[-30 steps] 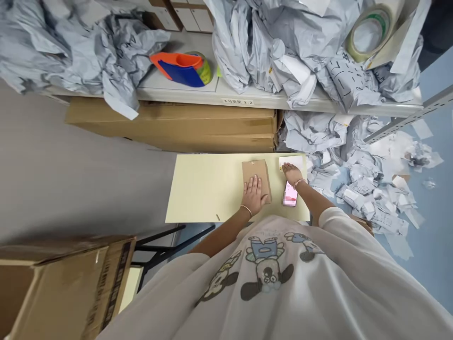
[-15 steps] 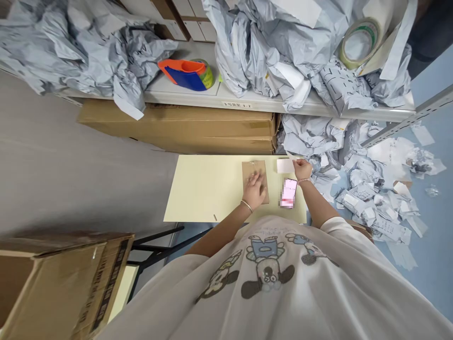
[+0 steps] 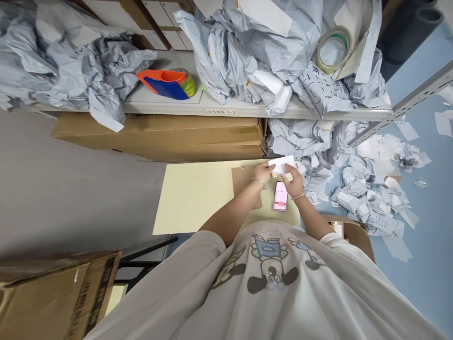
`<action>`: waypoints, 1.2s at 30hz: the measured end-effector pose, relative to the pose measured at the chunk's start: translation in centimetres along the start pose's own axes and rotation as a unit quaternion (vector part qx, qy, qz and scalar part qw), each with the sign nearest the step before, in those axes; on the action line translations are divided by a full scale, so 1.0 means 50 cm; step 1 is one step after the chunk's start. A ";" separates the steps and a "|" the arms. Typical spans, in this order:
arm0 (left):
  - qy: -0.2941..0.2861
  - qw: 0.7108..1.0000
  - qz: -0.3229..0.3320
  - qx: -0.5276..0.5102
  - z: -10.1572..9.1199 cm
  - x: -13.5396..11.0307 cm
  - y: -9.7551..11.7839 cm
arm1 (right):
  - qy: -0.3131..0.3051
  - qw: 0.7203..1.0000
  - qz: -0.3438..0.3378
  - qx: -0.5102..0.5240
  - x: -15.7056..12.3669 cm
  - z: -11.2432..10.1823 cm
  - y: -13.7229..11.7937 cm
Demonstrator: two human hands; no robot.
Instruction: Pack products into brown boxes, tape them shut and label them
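While we pinch, fingers: left hand (image 3: 264, 172) and right hand (image 3: 293, 183) closed on the white paper label (image 3: 282, 165), one at each end.
Label: held just beside the kraft box (image 3: 242, 179), long axis roughly left-right, right end higher.
Risk: a slack pinch drops it onto the phone (image 3: 281, 196).
Far: crumpled grey mailers (image 3: 300, 139).

A long white metal shelf (image 3: 170, 107) crosses the room, with a perforated pale steel rail (image 3: 399, 106) running from its right end. Brown cardboard cartons (image 3: 159, 139) sit beneath the shelf, white drawer cabinets (image 3: 155, 14) stand behind it, pale blue flooring (image 3: 414, 80) lies beyond its right end, and a smooth grey surface (image 3: 71, 189) extends below its left end.
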State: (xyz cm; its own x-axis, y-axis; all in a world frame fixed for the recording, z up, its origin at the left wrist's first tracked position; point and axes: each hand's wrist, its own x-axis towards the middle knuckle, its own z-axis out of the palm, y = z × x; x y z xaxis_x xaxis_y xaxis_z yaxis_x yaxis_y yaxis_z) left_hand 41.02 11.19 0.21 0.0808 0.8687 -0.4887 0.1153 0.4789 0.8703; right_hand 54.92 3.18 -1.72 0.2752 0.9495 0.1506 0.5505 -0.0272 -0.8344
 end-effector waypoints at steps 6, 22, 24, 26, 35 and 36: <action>0.004 1.000 -0.008 0.012 -0.026 -0.003 -0.021 | 0.048 0.965 0.246 0.078 0.032 0.001 0.075; -0.051 0.888 0.271 0.368 -0.099 -0.047 0.074 | -0.255 0.957 -0.139 -0.022 0.172 -0.091 0.102; -0.037 0.892 0.271 0.360 -0.118 -0.050 0.082 | -0.292 0.942 -0.160 -0.031 0.201 -0.100 0.096; -0.017 0.907 0.256 0.336 -0.136 -0.051 0.083 | -0.315 0.933 -0.174 -0.016 0.220 -0.102 0.089; 0.000 0.944 0.170 0.284 -0.177 -0.045 0.055 | -0.377 0.907 -0.176 0.063 0.233 -0.070 0.084; 0.004 0.948 0.167 0.272 -0.184 -0.042 0.053 | -0.381 0.907 -0.167 0.071 0.231 -0.070 0.090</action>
State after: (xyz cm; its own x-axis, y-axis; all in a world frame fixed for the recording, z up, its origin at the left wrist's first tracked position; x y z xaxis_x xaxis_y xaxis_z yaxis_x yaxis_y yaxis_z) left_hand 32.03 11.82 4.12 0.1957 0.9624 -0.1885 0.5777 0.0421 0.8151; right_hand 63.35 12.95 -1.87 -0.5421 0.8392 0.0436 0.3811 0.2917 -0.8773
